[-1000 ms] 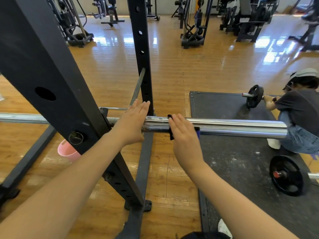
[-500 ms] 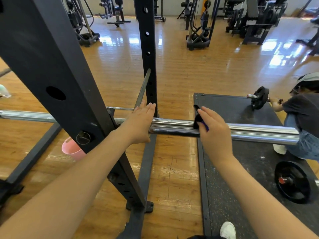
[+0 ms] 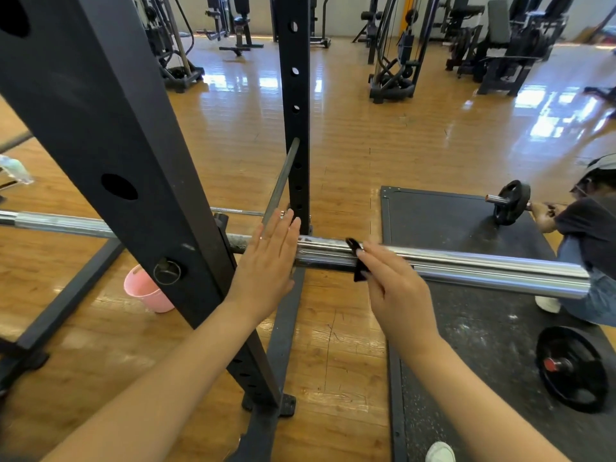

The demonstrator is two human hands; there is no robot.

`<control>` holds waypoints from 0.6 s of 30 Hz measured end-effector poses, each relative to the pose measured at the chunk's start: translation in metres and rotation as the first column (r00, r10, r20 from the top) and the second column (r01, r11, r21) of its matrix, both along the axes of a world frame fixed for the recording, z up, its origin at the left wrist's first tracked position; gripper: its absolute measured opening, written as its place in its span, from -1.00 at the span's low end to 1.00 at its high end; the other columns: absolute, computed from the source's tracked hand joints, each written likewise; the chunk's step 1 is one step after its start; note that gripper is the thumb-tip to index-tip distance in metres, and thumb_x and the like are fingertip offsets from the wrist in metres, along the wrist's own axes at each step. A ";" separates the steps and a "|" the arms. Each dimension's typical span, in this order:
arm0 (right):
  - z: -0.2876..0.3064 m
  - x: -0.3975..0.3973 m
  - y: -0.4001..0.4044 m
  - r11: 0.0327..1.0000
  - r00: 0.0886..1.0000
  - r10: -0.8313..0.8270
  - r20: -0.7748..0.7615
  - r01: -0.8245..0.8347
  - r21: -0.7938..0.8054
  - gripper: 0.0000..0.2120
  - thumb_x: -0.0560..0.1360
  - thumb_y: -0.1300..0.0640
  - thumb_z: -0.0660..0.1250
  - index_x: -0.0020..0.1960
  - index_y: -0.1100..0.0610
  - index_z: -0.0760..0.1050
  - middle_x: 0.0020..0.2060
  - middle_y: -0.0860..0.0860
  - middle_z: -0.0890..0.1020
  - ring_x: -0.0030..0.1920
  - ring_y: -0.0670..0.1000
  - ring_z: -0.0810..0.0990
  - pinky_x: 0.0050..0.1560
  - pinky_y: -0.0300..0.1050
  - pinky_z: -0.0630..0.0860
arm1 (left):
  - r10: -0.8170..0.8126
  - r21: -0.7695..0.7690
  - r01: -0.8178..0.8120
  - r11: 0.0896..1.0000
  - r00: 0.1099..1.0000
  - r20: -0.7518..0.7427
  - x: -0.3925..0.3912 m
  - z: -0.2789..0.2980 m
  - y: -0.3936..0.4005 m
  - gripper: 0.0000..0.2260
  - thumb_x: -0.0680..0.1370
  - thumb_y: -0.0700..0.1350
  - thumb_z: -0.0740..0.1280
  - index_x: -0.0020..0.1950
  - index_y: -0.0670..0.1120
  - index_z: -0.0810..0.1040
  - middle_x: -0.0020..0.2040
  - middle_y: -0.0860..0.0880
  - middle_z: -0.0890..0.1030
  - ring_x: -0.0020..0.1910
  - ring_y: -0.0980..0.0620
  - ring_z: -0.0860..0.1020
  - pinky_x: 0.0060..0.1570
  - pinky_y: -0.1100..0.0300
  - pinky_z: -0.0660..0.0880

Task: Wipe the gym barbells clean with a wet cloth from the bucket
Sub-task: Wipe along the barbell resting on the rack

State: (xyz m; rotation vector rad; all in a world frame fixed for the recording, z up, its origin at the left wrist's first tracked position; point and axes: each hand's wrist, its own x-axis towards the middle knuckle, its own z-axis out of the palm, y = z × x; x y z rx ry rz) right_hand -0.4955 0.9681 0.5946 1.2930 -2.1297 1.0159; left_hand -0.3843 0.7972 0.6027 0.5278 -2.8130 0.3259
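Bucket, pink, stands on the wooden floor behind the black rack upright; I cannot see what is in it. The chrome barbell rests across the rack at about waist height, its thick sleeve reaching out over the black rubber mat. I see my left hand flat with straight fingers, resting on the bar just beside the upright. My right hand presses a dark cloth onto the sleeve, its fingers loosely bent over it. Another person crouches at the far right near a second, plated bar.
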 end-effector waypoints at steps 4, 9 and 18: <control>0.010 -0.012 -0.034 0.998 1.000 0.022 0.018 -0.023 0.055 -0.73 0.39 0.41 0.41 0.09 0.32 0.60 0.05 0.20 0.65 0.07 0.17 0.63 0.19 -0.03 0.39 | 0.003 -0.005 -0.003 1.000 0.994 -0.110 -0.009 -0.005 -0.001 -0.10 0.19 -0.24 0.61 0.41 -0.28 0.20 0.40 -0.27 0.37 0.42 -0.23 0.30 0.36 -0.09 0.26; -0.006 -0.005 -0.023 0.995 0.996 0.051 -0.078 -0.044 0.085 -0.77 0.41 0.40 0.37 0.05 0.28 0.62 0.00 0.16 0.67 0.04 0.13 0.64 0.15 0.00 0.51 | 0.044 0.042 -0.043 0.998 0.999 -0.021 -0.012 0.002 -0.003 -0.14 0.25 -0.25 0.55 0.46 -0.28 0.20 0.45 -0.25 0.28 0.47 -0.21 0.20 0.41 -0.04 0.08; 0.002 0.024 -0.009 0.980 0.987 0.159 0.008 -0.157 -0.120 -0.75 0.48 0.28 0.23 0.06 0.28 0.62 0.00 0.12 0.66 0.04 -0.01 0.61 0.22 -0.26 0.44 | -0.080 0.423 -0.053 0.905 0.953 0.291 -0.028 0.043 -0.017 -0.02 0.39 -0.15 0.49 0.55 -0.16 -0.17 0.56 -0.09 -0.07 0.53 -0.05 -0.15 0.46 0.12 -0.10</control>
